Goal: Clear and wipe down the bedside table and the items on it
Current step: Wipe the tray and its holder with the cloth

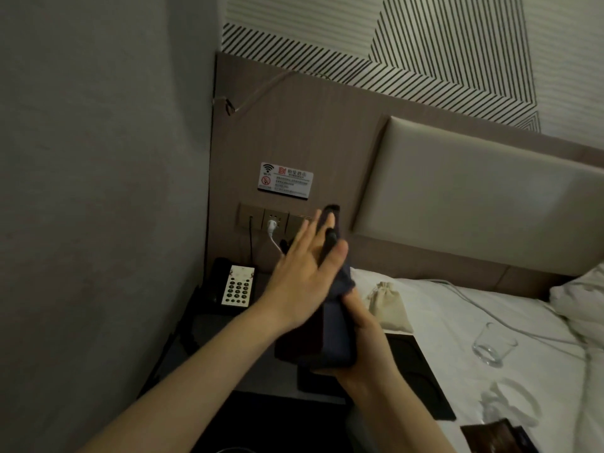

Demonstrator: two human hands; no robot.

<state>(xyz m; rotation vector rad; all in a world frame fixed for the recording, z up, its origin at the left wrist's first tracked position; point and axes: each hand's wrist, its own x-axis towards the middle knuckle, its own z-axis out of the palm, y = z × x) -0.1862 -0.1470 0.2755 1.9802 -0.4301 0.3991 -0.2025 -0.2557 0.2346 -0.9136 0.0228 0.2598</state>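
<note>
above bedside table (pixel 209 341): dark cloth (pixel 330 341) in right hand (pixel 362 335) grip, left hand (pixel 304 273) flat against it

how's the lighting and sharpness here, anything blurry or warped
Head view: dim, flat light. The left hand is smeared by motion against the dark cloth; the telephone keypad and wall sign stay fairly sharp. Wide-angle bending curves the headboard edges.

Dark cloth (pixel 330 335) hides object in hands; wall sign (pixel 285 180) text unreadable; packet (pixel 490 436) cut by bottom edge.
</note>
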